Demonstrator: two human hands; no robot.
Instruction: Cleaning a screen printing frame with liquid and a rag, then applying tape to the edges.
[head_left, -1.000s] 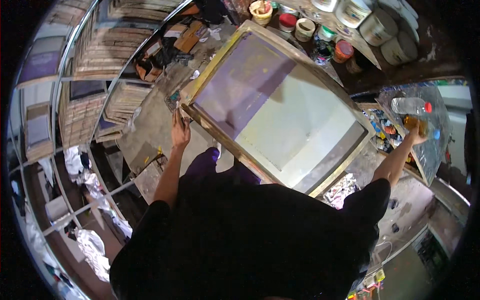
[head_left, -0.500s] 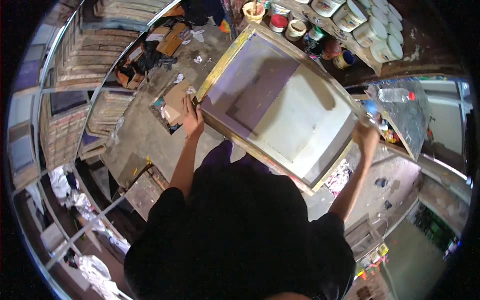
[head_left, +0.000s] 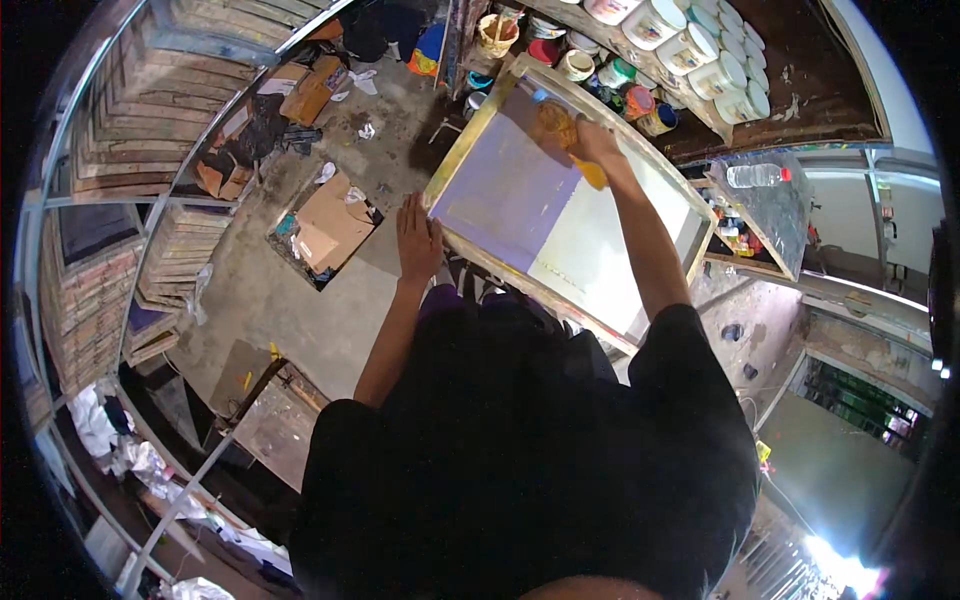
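A wooden-framed printing screen [head_left: 490, 190] is tilted in front of me, its mesh part purple and part pale. My left hand [head_left: 418, 240] is at its left corner, fingers stretched out and lying along the near rail. Over the far part of the mesh, my right hand [head_left: 600, 150] is closed on an orange-brown object with a blue tip [head_left: 553, 125]; its kind cannot be made out. A yellow piece [head_left: 590, 173] shows just below that hand. My right palm and part of the grip are hidden.
Paint tubs [head_left: 690, 48] stand in rows on a shelf beyond the screen, with open pots [head_left: 577, 66] below. A clear bottle [head_left: 758, 176] lies on a side table at right. Stacked frames [head_left: 90, 300] fill the left rack. Flattened cardboard [head_left: 335, 222] is on the floor.
My right hand has left the screen's right edge and moved left over the far mesh with the orange-brown object. My left hand has shifted slightly right, and the view has shifted.
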